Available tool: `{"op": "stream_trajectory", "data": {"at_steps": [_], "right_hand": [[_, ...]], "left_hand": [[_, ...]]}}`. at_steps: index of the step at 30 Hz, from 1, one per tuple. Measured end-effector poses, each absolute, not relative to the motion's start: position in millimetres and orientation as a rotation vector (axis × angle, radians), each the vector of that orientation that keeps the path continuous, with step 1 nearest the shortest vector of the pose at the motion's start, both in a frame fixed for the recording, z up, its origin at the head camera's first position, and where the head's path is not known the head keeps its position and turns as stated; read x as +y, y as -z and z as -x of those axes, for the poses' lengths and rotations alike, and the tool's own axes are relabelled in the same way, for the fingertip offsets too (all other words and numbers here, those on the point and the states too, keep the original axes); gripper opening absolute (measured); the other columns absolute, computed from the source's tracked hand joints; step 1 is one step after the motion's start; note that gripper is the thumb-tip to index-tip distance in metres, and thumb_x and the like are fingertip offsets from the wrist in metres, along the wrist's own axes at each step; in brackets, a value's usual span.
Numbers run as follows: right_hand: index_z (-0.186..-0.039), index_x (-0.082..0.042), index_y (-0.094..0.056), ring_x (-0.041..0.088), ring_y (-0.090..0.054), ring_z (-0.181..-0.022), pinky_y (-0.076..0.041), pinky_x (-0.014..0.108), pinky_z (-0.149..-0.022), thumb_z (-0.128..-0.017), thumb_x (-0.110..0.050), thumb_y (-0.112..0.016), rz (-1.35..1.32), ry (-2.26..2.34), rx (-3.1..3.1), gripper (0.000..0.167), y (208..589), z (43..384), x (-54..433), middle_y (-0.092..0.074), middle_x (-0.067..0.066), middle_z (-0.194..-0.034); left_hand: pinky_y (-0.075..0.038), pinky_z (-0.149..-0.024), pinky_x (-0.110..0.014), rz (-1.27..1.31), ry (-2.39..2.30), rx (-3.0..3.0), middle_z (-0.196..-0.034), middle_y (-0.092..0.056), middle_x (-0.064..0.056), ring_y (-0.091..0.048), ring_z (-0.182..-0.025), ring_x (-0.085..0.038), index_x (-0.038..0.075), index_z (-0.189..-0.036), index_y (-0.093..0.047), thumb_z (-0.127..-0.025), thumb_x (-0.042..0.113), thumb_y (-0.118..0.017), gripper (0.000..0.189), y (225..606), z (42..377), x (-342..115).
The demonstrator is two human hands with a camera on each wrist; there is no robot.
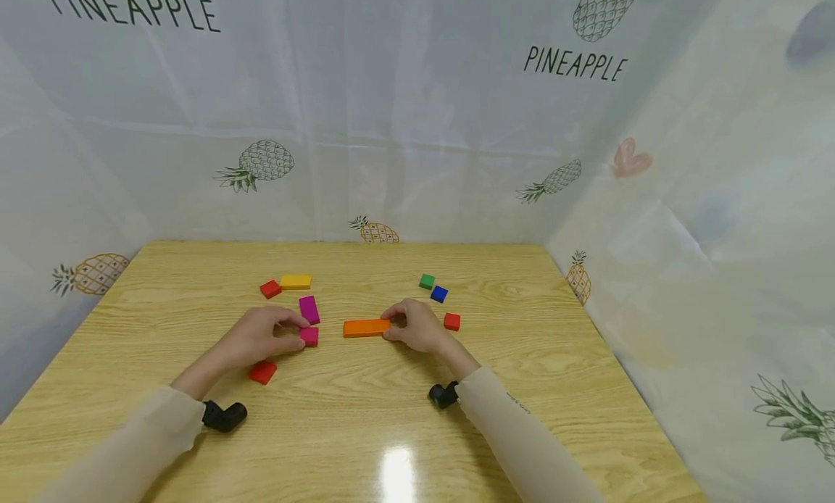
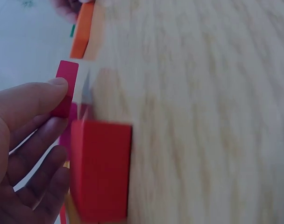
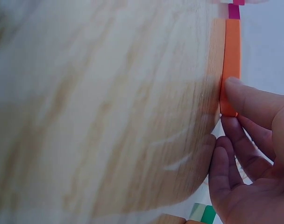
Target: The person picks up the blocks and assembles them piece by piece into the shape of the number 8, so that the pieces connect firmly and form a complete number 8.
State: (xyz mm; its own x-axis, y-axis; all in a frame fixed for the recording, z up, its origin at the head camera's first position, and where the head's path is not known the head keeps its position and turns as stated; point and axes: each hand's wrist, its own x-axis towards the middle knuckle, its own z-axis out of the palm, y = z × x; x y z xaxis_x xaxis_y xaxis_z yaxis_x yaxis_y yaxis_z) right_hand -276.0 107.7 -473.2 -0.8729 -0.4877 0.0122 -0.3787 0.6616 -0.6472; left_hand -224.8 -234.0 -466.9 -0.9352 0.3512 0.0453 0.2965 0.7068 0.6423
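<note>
My left hand [image 1: 264, 335] pinches a small pink block [image 1: 309, 336] between thumb and fingers. In the left wrist view that block [image 2: 67, 86] looks raised a little off the wood. My right hand [image 1: 420, 326] grips the right end of a long orange block [image 1: 364, 329], which lies crosswise on the table. In the right wrist view the thumb presses the orange block's [image 3: 232, 51] side and a fingertip touches its end. A gap separates the pink and orange blocks. Just beyond the pink block is a magenta block [image 1: 309, 309]. Below my left wrist lies a red block [image 1: 263, 372].
A red block [image 1: 270, 289] and a yellow block [image 1: 296, 282] sit at the back left. Right of my right hand are a green block [image 1: 427, 281], a blue block [image 1: 439, 293] and another red block [image 1: 452, 321]. A pineapple-print curtain [image 1: 391, 126] hangs behind the wooden table [image 1: 326, 438].
</note>
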Motion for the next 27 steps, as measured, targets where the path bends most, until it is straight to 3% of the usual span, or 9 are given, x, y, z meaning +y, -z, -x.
{"op": "stream_trajectory", "data": {"at_steps": [7,27], "right_hand": [[-0.120,-0.012,-0.079,0.018,-0.061,-0.106,-0.051,0.036,-0.098,-0.095,-0.016,-0.082,0.719,1.004,2.717,0.025,475.7,277.6,107.8,-0.071,0.004,-0.121],[-0.121,-0.012,-0.078,0.020,-0.062,-0.107,-0.052,0.037,-0.099,-0.096,-0.016,-0.082,0.729,1.006,2.717,0.026,472.5,275.1,108.9,-0.071,0.005,-0.120]], "left_hand": [[-0.054,-0.096,-0.047,-0.557,-1.019,2.842,-0.116,-0.076,0.001,-0.066,-0.106,-0.023,0.016,-0.120,-0.079,-0.092,0.028,-0.086,0.031,473.5,226.1,-222.9],[-0.056,-0.098,-0.054,-0.493,-1.056,2.888,-0.118,-0.076,-0.007,-0.069,-0.109,-0.028,0.010,-0.124,-0.077,-0.094,0.018,-0.082,0.031,476.6,235.8,-202.4]]}}
